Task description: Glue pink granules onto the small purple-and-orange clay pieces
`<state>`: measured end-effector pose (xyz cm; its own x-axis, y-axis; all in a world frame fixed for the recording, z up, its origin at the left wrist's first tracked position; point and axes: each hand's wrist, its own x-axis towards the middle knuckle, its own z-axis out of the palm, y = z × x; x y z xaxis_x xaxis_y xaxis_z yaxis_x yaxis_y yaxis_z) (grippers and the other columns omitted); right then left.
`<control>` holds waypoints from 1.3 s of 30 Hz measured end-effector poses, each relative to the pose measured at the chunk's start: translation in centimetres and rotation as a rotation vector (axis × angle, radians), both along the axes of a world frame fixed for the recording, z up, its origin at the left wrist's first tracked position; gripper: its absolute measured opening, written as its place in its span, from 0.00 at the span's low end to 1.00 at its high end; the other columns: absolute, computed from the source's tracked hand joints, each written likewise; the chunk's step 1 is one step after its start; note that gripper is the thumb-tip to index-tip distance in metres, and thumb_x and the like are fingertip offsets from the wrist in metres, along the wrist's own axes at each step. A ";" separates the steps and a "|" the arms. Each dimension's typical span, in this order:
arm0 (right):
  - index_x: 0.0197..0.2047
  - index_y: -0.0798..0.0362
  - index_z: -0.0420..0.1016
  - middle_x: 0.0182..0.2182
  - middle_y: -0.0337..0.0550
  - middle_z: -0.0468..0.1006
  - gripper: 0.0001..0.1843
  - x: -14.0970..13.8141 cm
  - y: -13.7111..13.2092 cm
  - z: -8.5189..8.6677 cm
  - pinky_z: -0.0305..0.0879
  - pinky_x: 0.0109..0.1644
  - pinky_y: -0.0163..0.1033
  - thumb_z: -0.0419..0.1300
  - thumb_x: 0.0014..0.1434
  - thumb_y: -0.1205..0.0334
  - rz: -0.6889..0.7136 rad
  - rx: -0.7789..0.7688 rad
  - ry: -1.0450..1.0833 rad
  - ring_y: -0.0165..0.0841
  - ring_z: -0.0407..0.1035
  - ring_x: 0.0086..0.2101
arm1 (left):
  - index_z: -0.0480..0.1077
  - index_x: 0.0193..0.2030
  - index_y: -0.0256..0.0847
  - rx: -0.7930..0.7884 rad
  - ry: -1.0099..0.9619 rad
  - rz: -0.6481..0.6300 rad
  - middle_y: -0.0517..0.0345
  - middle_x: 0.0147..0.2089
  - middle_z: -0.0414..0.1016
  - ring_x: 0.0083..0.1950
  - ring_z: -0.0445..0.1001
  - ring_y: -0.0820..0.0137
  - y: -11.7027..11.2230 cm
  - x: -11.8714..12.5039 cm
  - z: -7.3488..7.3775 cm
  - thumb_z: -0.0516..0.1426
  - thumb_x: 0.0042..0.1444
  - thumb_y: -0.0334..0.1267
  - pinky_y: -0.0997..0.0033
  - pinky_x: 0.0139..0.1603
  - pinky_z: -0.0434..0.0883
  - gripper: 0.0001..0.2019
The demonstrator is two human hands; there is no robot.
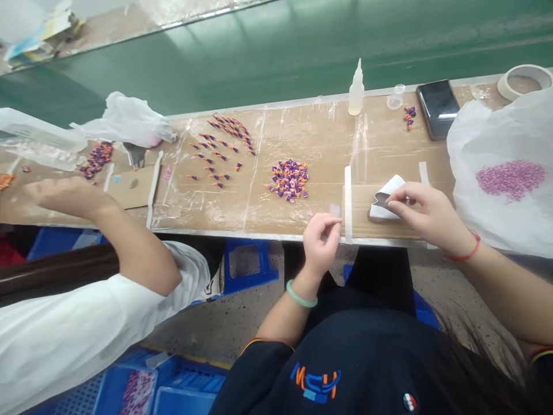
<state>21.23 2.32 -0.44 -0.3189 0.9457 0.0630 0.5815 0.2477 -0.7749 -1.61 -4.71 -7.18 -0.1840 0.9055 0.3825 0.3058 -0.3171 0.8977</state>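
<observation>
At the table's front edge, my left hand (320, 243) is closed in a pinch, and whatever sits in its fingertips is too small and blurred to name. A faint see-through scrap (334, 210) shows just above those fingers. My right hand (427, 212) has thumb and forefinger pinched together at a folded white and grey piece (391, 187); what lies between them is hidden. That piece rests on a cardboard pad (360, 202) with white tape strips (348, 202) beside it. Left of my hands is a pile of small purple and orange pieces (290, 180).
Spaced purple and orange pieces (211, 153) lie farther left. A dropper bottle (356, 92), small clear cup (395, 98), phone (438, 109) and tape roll (525, 80) line the back. Pink bits (512, 178) fill a white bag (469, 132) at right. A co-worker's arm (133, 242) reaches in at left.
</observation>
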 end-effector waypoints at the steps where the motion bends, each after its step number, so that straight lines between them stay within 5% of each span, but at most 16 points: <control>1: 0.32 0.50 0.73 0.31 0.43 0.78 0.09 0.1 -0.3 0.0 0.63 0.39 0.42 0.58 0.63 0.57 -0.023 0.081 0.001 0.35 0.69 0.33 | 0.76 0.38 0.41 -0.002 0.000 0.001 0.57 0.36 0.74 0.36 0.72 0.71 0.0 0.0 0.0 0.58 0.62 0.29 0.71 0.36 0.70 0.06; 8: 0.34 0.50 0.71 0.33 0.45 0.78 0.06 0.0 -2.3 -1.0 0.67 0.43 0.46 0.60 0.65 0.63 0.093 0.410 -0.042 0.38 0.72 0.36 | 0.76 0.37 0.41 -0.024 0.016 0.009 0.56 0.35 0.75 0.35 0.72 0.70 0.0 0.0 0.0 0.57 0.62 0.32 0.70 0.35 0.70 0.05; 11: 0.32 0.50 0.71 0.31 0.43 0.78 0.08 -0.5 -2.0 -1.7 0.66 0.40 0.44 0.59 0.66 0.63 0.048 0.357 -0.093 0.37 0.71 0.34 | 0.76 0.37 0.41 -0.030 0.033 0.017 0.56 0.35 0.75 0.35 0.72 0.70 0.0 0.0 0.0 0.57 0.62 0.33 0.70 0.34 0.70 0.06; 17: 0.24 0.50 0.62 0.21 0.38 0.69 0.24 -1.1 -1.2 -1.5 0.56 0.30 0.40 0.64 0.62 0.46 -0.013 0.157 -0.176 0.32 0.62 0.25 | 0.75 0.37 0.41 -0.009 0.012 0.011 0.57 0.36 0.74 0.36 0.73 0.71 -0.1 0.0 0.0 0.57 0.62 0.31 0.71 0.36 0.70 0.05; 22: 0.23 0.50 0.59 0.17 0.35 0.65 0.23 -1.5 -0.8 -1.2 0.54 0.26 0.38 0.64 0.59 0.49 -0.078 0.032 -0.149 0.29 0.58 0.20 | 0.76 0.38 0.41 -0.003 0.020 0.008 0.57 0.36 0.75 0.36 0.73 0.71 0.0 -0.1 -0.1 0.58 0.62 0.30 0.71 0.36 0.70 0.05; 30: 0.27 0.49 0.63 0.21 0.38 0.69 0.17 -0.3 0.2 -0.4 0.57 0.29 0.39 0.62 0.61 0.51 -0.192 0.112 -0.074 0.31 0.62 0.23 | 0.76 0.38 0.41 -0.008 0.020 0.012 0.56 0.36 0.75 0.36 0.73 0.70 -0.1 -0.1 -0.1 0.57 0.62 0.31 0.71 0.35 0.71 0.05; 39: 0.33 0.50 0.70 0.28 0.40 0.76 0.09 0.2 -0.2 -0.7 0.62 0.32 0.39 0.54 0.65 0.61 0.126 0.094 -0.111 0.33 0.68 0.27 | 0.76 0.37 0.41 -0.011 0.036 0.017 0.56 0.35 0.75 0.35 0.73 0.70 0.0 0.0 -0.1 0.57 0.62 0.33 0.69 0.35 0.71 0.05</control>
<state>21.40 2.14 -1.10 -0.4445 0.8893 0.1070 0.6218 0.3924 -0.6778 -1.64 -4.70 -7.30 -0.1852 0.9066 0.3792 0.3434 -0.3019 0.8894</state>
